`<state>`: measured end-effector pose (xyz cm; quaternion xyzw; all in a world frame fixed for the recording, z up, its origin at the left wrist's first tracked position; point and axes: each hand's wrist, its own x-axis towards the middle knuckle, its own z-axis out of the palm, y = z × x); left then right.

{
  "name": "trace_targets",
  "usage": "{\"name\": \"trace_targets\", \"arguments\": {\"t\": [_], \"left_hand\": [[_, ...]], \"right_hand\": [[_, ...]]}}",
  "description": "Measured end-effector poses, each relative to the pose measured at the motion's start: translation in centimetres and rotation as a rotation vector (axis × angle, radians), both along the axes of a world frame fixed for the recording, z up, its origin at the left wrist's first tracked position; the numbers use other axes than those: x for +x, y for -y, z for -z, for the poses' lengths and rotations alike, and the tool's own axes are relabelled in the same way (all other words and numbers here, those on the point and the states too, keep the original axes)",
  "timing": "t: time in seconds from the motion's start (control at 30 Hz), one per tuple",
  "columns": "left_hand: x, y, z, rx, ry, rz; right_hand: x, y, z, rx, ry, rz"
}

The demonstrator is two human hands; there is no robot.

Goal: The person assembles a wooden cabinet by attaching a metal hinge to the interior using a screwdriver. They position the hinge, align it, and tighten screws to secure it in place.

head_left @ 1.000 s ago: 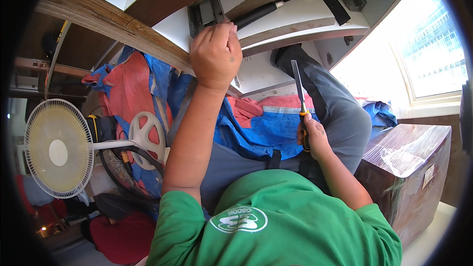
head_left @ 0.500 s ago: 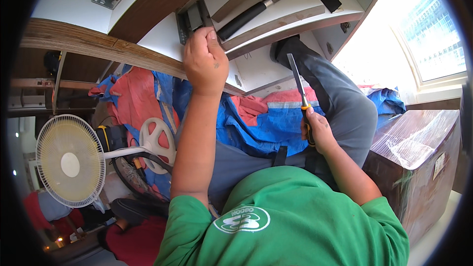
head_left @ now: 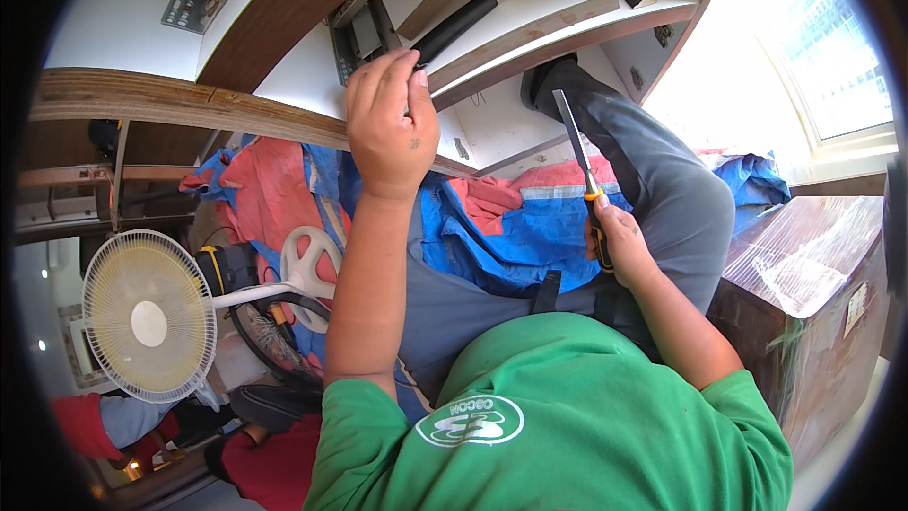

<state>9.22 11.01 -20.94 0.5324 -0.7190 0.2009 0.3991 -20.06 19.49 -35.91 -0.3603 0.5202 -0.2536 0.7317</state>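
My right hand (head_left: 619,241) is wrapped round the black and yellow handle of a chisel (head_left: 576,147), its flat metal blade pointing up and away from me. My left hand (head_left: 390,128) is raised to the shelf edge, fingers bent and thumb close to the fingertips. Whatever they pinch, if anything, is too small to make out. Right beyond those fingertips lies the black grip of a hammer-like tool (head_left: 459,24), on the white shelf. Beside the same hand is a metal bracket (head_left: 364,33) fixed to the cabinet.
A wooden cabinet (head_left: 180,102) with white inner panels spans the far side. Blue and red tarpaulin (head_left: 482,237) covers the floor by my legs. A white fan (head_left: 149,322) stands at the left; a plastic-wrapped brown box (head_left: 804,255) is at the right. Another person's red sleeve (head_left: 80,426) shows lower left.
My left hand's fingers have straightened a little, and its thumb is further from them. The chisel stays in my right hand. The whole view has shifted slightly.
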Motion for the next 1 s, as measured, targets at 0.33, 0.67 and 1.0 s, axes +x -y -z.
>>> {"name": "trace_targets", "arguments": {"t": [0.33, 0.67, 1.0], "left_hand": [[0.7, 0.6, -1.0, 0.070, 0.054, -0.042], [0.6, 0.7, -3.8, 0.251, 0.241, -0.151], [1.7, 1.4, -2.7, 0.230, 0.373, -0.073]], "right_hand": [[0.0, 0.0, -0.4, 0.024, -0.005, 0.018], [0.0, 0.0, -0.4, 0.048, 0.020, 0.044], [0.0, 0.1, -0.4, 0.037, 0.051, 0.045]]}}
